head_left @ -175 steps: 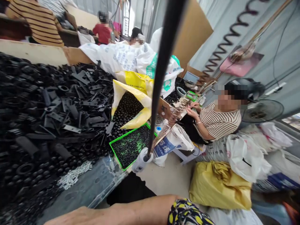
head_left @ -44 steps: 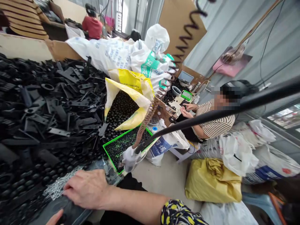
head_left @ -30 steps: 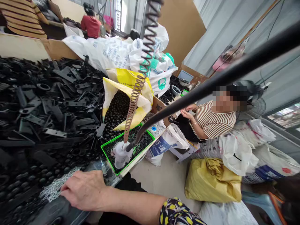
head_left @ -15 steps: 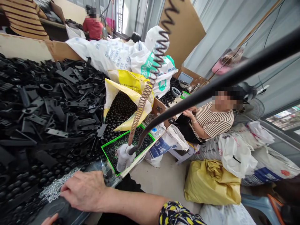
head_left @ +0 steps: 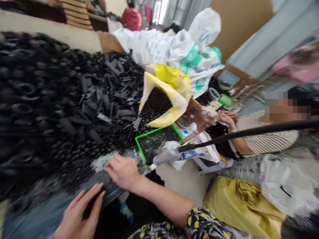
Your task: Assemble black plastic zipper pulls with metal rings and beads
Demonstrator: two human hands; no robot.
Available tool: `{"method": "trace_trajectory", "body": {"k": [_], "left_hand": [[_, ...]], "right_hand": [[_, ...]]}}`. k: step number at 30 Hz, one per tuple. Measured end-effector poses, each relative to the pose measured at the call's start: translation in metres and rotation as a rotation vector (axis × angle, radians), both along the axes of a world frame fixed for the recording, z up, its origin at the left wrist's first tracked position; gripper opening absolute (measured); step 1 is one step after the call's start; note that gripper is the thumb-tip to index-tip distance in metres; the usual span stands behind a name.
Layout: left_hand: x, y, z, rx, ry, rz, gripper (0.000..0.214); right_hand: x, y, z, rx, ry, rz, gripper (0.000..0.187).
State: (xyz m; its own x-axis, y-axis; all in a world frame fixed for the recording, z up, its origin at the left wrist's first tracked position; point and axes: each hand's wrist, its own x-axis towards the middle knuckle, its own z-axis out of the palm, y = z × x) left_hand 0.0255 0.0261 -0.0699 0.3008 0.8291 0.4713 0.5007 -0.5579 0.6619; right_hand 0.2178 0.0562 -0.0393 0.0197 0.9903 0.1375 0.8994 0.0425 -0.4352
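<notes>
Beyond and right of the right hand [head_left: 123, 172]: green-rimmed tray [head_left: 142, 150], small black pieces inside, green base showing through. Behind it, open yellow-and-white sack [head_left: 174, 111] with black round pieces.

Right hand: palm down, fingers bunched at the near edge of the silver metal pieces [head_left: 101, 162]; whether any are pinched, cannot tell. Left hand [head_left: 79, 212]: nearer the wearer, left of the right hand, thumb and fingers parted around a dark area; held part or shadow, cannot tell.

Worktop [head_left: 50, 209] dark, beneath both hands. Heap of black parts [head_left: 99, 96] past them, leftward. Well right of the right hand: striped-top co-worker [head_left: 269, 139] and gold sack [head_left: 244, 205].
</notes>
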Motion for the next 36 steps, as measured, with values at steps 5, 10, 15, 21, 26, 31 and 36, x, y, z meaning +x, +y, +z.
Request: {"method": "trace_trajectory", "body": {"k": [5, 10, 15, 21, 26, 31, 36], "left_hand": [[0.012, 0.0, 0.018, 0.007, 0.08, 0.056, 0.025], [0.012, 0.0, 0.018, -0.028, 0.019, 0.014, 0.025], [0.015, 0.001, 0.02, -0.046, 0.031, 0.049, 0.021], [0.016, 0.003, 0.02, -0.042, 0.015, 0.074, 0.023], [0.014, 0.002, 0.02, -0.058, 0.031, 0.068, 0.024], [0.014, 0.002, 0.021, -0.041, 0.036, 0.069, 0.026], [0.015, 0.002, 0.023, -0.041, 0.025, 0.045, 0.026]], "right_hand": [[0.009, -0.009, 0.007, 0.056, 0.224, 0.021, 0.015], [0.015, -0.021, 0.003, 0.075, 0.436, 0.039, 0.014], [0.015, -0.031, -0.001, 0.069, 0.497, 0.054, 0.014], [0.013, -0.039, 0.0, 0.06, 0.502, 0.081, 0.016], [0.013, -0.044, 0.002, 0.023, 0.51, 0.068, 0.018], [0.015, -0.047, 0.002, 0.004, 0.545, 0.044, 0.017], [0.017, -0.049, -0.002, -0.009, 0.567, 0.04, 0.018]]}}
